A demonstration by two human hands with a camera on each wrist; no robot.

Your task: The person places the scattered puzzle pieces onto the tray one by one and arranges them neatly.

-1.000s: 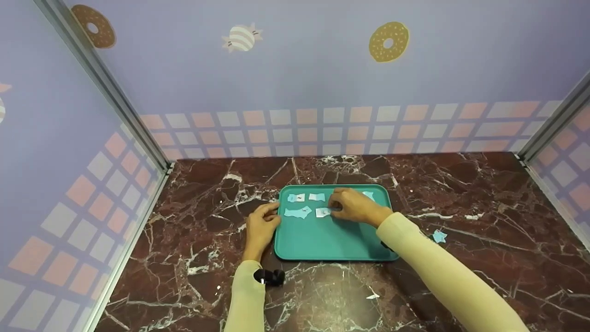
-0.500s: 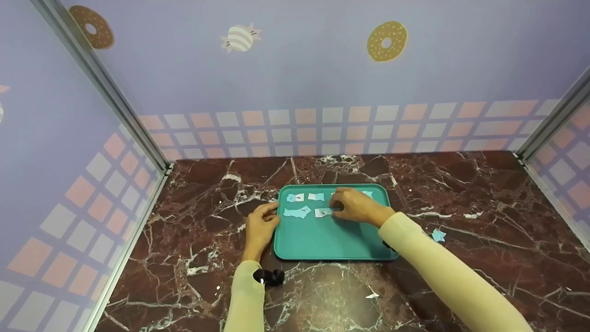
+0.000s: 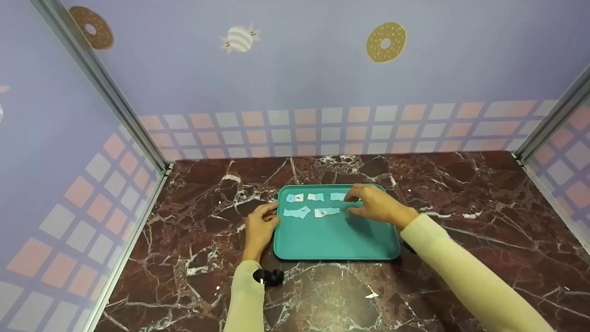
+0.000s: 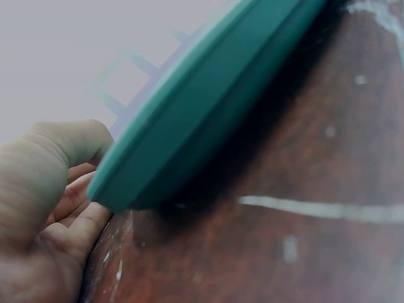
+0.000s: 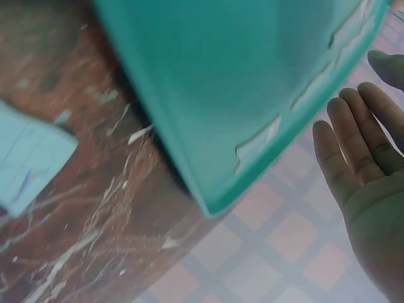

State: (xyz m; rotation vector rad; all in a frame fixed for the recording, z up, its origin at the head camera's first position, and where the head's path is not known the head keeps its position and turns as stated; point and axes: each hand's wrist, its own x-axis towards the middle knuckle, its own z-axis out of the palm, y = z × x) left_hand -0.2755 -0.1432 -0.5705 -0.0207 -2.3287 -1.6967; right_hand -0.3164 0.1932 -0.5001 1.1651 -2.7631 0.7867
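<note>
A teal tray (image 3: 336, 244) lies on the dark marble table, bearing several torn pieces of light-blue and white paper in two rows. My left hand (image 3: 260, 227) holds the tray's left rim; in the left wrist view its thumb (image 4: 76, 142) is at the edge with fingers low beside it. Over the tray's right part, my right hand (image 3: 375, 203) has its fingers spread apart and holds nothing. Left of its fingertips lies a paper strip (image 3: 327, 212) in the lower row, and a paper piece (image 3: 338, 197) in the upper row is beside its fingers.
A loose paper piece (image 5: 31, 158) lies on the table beside the tray in the right wrist view; the right sleeve (image 3: 461, 263) covers that area in the head view. A small white scrap (image 3: 371, 293) is in front of the tray. Patterned walls (image 3: 299, 83) enclose the table.
My right hand has let go of the lower-row paper strip and moved right, its fingers spreading. The whole strip now shows on the tray. My left hand has stayed at the rim.
</note>
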